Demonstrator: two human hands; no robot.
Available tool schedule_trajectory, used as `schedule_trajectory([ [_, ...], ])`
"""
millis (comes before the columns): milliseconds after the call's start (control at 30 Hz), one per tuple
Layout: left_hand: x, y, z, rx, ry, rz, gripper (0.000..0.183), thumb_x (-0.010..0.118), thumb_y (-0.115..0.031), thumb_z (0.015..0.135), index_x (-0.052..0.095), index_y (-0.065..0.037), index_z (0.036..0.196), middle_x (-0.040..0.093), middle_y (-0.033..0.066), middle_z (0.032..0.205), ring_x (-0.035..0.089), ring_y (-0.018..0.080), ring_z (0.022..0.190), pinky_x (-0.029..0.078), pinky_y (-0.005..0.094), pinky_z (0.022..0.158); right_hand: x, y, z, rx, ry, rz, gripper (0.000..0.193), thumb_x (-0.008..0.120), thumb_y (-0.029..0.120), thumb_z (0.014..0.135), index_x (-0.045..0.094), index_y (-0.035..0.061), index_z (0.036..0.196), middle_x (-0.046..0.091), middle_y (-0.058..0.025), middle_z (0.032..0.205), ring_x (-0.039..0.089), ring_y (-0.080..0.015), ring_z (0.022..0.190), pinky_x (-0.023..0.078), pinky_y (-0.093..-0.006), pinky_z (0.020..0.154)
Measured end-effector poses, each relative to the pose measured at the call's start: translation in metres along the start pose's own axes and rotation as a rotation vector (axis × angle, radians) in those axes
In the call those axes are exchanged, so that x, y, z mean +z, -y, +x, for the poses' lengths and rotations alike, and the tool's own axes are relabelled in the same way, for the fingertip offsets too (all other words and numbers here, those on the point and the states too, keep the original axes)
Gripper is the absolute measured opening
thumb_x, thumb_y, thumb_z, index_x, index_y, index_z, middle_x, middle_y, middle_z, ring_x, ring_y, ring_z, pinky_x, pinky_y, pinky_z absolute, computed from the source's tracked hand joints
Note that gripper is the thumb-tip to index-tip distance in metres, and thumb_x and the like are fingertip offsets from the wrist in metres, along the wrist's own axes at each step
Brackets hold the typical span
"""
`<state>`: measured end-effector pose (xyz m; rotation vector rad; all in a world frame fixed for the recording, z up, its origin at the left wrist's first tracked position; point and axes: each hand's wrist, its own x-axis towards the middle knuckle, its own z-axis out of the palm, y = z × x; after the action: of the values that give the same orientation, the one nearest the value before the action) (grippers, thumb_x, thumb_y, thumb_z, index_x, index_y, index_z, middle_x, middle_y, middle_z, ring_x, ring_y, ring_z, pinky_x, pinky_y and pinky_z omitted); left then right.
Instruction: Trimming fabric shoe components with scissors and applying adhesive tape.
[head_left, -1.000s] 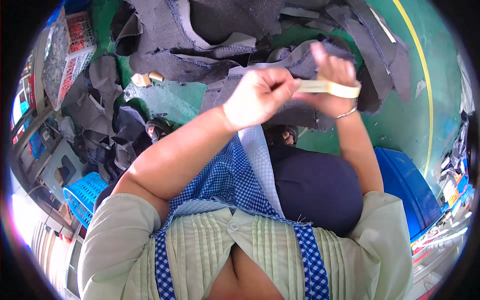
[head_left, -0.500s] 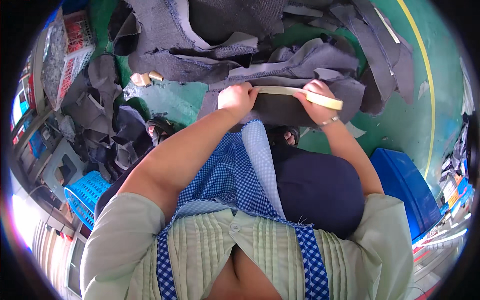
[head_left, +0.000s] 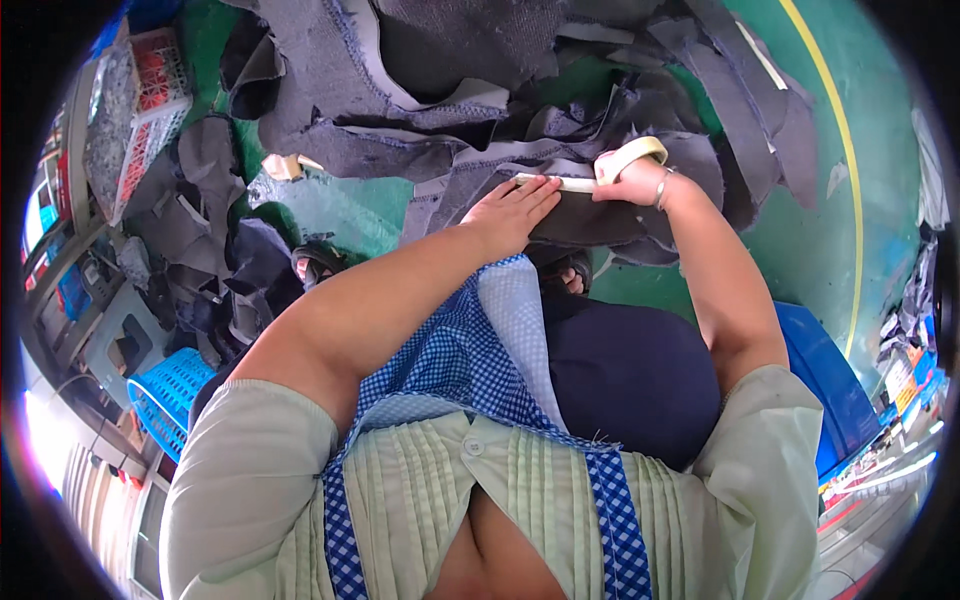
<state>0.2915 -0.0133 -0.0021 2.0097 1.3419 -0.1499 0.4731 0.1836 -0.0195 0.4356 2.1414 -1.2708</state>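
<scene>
My left hand (head_left: pixel 512 213) lies nearly flat, fingers stretched out, pressing on a pale tape strip (head_left: pixel 576 185) along a dark grey fabric piece (head_left: pixel 580 218). In my right hand (head_left: pixel 634 186) is a roll of cream-coloured tape (head_left: pixel 641 149), gripped between thumb and fingers. The strip runs from under my left fingers to the roll side at my right hand. Part of the fabric's lower edge is hidden behind my left hand and the blue checked apron (head_left: pixel 450 335).
Dark grey fabric pieces (head_left: pixel 460 50) are heaped ahead on the green floor (head_left: pixel 345 205), more at left. Small tan scraps (head_left: pixel 284 166) lie left of my work. A blue basket (head_left: pixel 168 395) stands left, a blue bin (head_left: pixel 825 390) right.
My left hand has gone from pinching the tape end to lying flat on the strip. My right hand has turned, bringing the tape roll up above it, nearer the fabric heap.
</scene>
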Motion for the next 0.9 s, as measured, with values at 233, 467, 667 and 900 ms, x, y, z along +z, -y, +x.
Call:
schedule_trajectory([
  [233,-0.059,0.005,0.004,-0.301,-0.051,-0.614,0.046,0.054,-0.009,0.078,0.052,-0.01,0.125,0.057,0.0173,0.122,0.055,0.0334,0.111,0.045,0.0378,0.094,-0.004,0.026,-0.069,-0.004,-0.49,0.132,0.053,0.085,0.035,0.058,0.054,0.0045,0.088,0.056,-0.0127,0.092,0.057,-0.0266,0.086,0.046,-0.0342,0.077],
  [467,-0.156,-0.012,-0.012,0.083,-0.94,-0.28,0.043,0.069,-0.009,0.072,0.056,-0.004,0.112,0.061,0.0126,0.11,0.059,0.0313,0.096,0.046,0.0386,0.085,-0.036,0.074,-0.161,-0.088,-1.485,-0.33,0.016,0.053,-0.004,0.065,0.053,0.0022,0.081,0.064,-0.0149,0.096,0.063,-0.0305,0.092,0.047,-0.0389,0.08],
  [667,-0.05,-0.014,-0.01,-0.199,-0.222,-0.044,0.071,0.071,-0.026,0.072,0.039,-0.007,0.133,0.034,0.0161,0.141,0.038,0.0332,0.127,0.036,0.0435,0.103,-0.042,0.042,-0.171,0.212,-1.166,-0.741,0.048,0.081,0.028,0.057,0.053,0.0106,0.091,0.052,-0.0105,0.122,0.047,-0.033,0.117,0.036,-0.0459,0.097],
  [900,-0.019,0.008,-0.007,-0.209,-0.141,-0.219,0.069,0.072,-0.017,0.071,0.043,-0.01,0.133,0.032,0.017,0.142,0.038,0.036,0.127,0.037,0.0417,0.105,0.05,0.004,-0.063,0.011,-0.979,-0.529,0.009,0.057,0.008,0.075,0.054,0.0093,0.084,0.06,-0.0063,0.093,0.06,-0.025,0.09,0.047,-0.0372,0.078],
])
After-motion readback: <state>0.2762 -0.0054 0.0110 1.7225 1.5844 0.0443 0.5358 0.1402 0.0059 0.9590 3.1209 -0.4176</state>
